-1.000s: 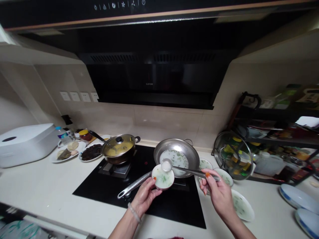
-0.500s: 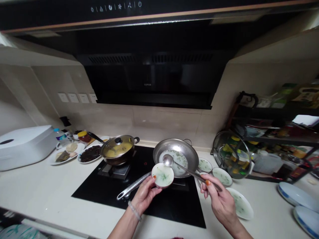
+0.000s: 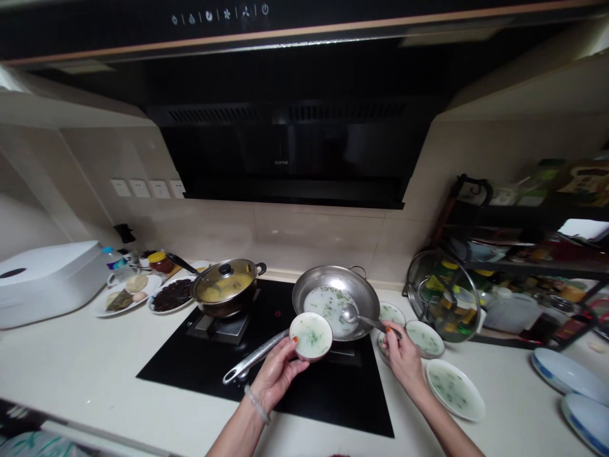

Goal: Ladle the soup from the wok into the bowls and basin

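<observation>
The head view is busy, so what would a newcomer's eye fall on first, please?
Probably the black hood across the top. Below centre, the left hand holds a bowl of soup near the pan, and the right hand holds a ladle at the pan's right half. A lidded pot stands left, on the hob.

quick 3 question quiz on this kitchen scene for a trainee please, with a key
1. What does the left hand hold?
2. True or false: a lid sits on the dark pot.
3. Multiple choice: the right hand holds a ladle. Its round end is:
A) on the counter
B) at the pan
C) in a jar

Key:
1. A small bowl of pale soup.
2. True.
3. B
</observation>
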Tool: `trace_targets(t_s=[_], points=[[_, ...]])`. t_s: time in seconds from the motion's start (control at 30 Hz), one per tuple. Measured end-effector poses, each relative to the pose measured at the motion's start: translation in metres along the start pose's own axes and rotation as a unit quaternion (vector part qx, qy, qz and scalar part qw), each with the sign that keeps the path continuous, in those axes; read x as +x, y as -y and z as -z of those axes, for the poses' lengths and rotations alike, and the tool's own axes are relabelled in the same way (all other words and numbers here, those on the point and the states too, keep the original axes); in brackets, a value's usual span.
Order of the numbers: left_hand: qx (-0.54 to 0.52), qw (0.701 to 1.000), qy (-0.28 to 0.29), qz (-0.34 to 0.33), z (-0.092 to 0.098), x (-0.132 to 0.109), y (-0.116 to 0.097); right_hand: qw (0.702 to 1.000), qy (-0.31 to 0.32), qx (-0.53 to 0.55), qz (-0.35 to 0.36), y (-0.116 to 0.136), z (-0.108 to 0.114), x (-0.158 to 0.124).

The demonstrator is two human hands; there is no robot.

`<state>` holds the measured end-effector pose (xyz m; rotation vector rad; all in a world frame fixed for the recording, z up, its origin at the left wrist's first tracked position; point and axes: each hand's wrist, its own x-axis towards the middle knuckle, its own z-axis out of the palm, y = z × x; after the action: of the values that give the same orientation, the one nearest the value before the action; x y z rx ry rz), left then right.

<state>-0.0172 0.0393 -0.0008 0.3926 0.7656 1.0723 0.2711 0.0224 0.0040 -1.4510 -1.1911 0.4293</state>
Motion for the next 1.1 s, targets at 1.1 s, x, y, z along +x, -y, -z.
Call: trace_targets(t_s=[1.1], points=[[-0.002,1.0,-0.012,0.008,-0.001,-0.006,0.002,0.979,-0.059,0.166,-0.106,0.003,0.001,0.003]])
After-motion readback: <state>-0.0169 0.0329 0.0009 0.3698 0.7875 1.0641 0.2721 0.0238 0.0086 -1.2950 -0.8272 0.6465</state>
